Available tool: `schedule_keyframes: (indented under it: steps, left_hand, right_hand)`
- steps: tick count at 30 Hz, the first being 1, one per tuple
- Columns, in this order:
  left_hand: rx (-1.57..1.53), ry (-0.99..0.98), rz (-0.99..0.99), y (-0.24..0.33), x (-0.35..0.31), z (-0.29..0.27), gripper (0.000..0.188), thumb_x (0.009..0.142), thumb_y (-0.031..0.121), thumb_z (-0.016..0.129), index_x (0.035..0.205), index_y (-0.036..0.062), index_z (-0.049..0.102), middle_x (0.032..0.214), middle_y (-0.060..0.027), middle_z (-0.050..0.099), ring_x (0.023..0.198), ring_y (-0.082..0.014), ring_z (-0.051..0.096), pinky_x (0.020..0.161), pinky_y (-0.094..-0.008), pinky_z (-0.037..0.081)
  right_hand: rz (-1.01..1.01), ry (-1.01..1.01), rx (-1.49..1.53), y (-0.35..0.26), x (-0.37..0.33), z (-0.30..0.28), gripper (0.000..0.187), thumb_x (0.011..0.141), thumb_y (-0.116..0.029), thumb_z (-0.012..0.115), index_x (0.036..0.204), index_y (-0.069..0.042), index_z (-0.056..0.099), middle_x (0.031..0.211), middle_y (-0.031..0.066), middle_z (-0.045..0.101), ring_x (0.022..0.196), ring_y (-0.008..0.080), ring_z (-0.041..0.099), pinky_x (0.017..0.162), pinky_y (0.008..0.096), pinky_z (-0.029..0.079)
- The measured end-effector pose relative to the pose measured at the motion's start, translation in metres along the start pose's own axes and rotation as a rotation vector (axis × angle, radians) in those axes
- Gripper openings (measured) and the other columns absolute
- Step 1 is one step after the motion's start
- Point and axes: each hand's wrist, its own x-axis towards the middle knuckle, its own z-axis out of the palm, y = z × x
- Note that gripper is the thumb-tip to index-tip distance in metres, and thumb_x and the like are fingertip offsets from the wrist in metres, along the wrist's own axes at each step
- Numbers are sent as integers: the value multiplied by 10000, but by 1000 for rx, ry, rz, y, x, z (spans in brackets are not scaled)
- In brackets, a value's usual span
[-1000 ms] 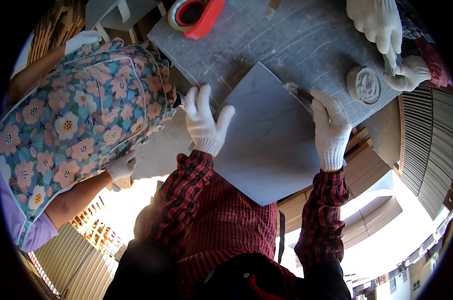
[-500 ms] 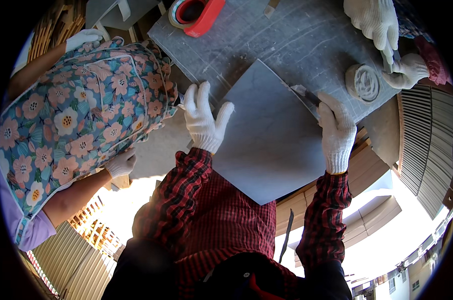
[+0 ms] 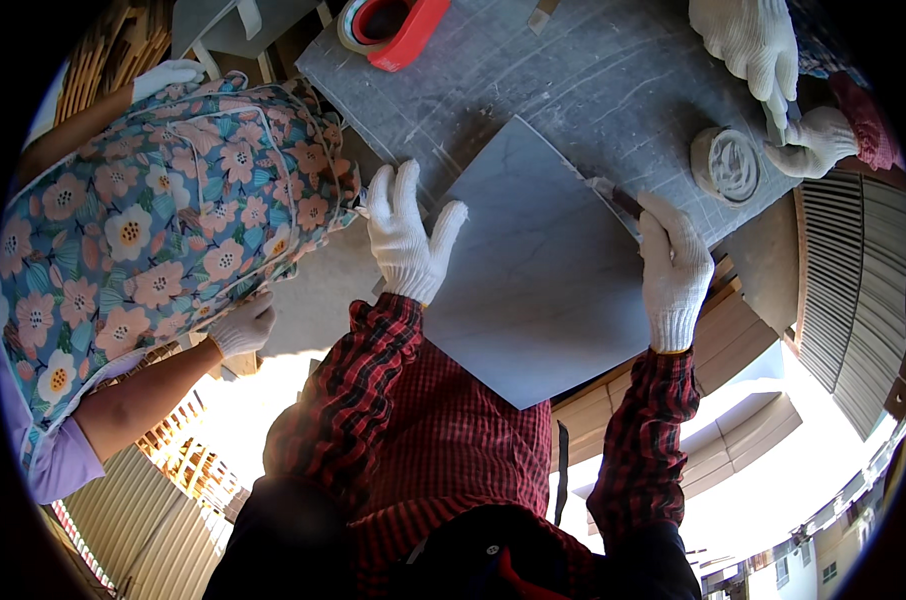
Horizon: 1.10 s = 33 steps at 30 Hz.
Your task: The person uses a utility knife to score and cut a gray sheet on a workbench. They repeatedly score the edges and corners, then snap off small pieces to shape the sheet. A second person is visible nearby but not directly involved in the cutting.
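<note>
A pale grey square tile (image 3: 538,275) with faint marbling lies cornerwise in front of me, its far part over the grey table and its near corner by my checked shirt. My left hand (image 3: 408,235), in a white knit glove, rests open at the tile's left edge, fingers stretched and thumb apart. In my right hand (image 3: 676,265), also gloved, is a putty knife (image 3: 626,203) with a dark handle. Its whitish, smeared blade lies along the tile's upper right edge. My fingers partly hide the handle.
An open tub of white paste (image 3: 726,167) stands on the scuffed grey table (image 3: 493,60), near a red tape dispenser (image 3: 403,35). At upper right, a co-worker's gloved hands (image 3: 818,140) hold a thin tool. Another person in a flowered apron (image 3: 153,220) stands close at left.
My right hand and the putty knife have slid slightly toward me along the tile's edge. My left hand is almost still. The person in the apron has shifted a little.
</note>
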Motion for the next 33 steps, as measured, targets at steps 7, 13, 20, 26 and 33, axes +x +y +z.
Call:
schedule_keyframes:
  steps: [7,13,20,26,33]
  left_hand:
    - [-41,-3,-26,0,-4,3,648,905,332,734,1429,57,470,1439,-219,356,1227,-398,503,1011,-459,464]
    - [-26,13,-9,-1,-7,6,654,898,323,742,1430,59,470,1444,-204,346,1216,-385,506,988,-444,482]
    - [-27,34,-23,0,-10,9,654,884,323,758,1417,58,487,1434,-185,362,1061,-309,570,890,-403,530]
    - [-24,50,-14,4,-13,11,653,877,333,766,1407,60,499,1426,-178,373,934,-268,598,818,-378,553]
    - [-54,57,-36,13,-28,18,655,872,338,771,1406,73,500,1425,-166,373,1101,-311,579,853,-392,555]
  right_hand:
    - [-18,14,-7,2,-3,0,190,929,-51,644,1092,-27,739,931,90,717,790,140,645,726,271,522]
    - [148,59,99,-10,-3,0,199,949,-85,628,1104,-23,736,870,45,676,720,90,579,669,250,486]
    - [203,332,297,-2,4,-33,223,965,-106,616,1123,5,728,853,46,648,691,66,512,614,225,422]
    - [-297,571,-736,27,14,-87,191,975,-84,607,1107,-23,732,918,74,711,800,136,663,680,270,527]
    - [-9,250,-29,-3,0,-66,238,960,-87,605,1150,-36,738,855,26,663,684,57,550,602,219,451]
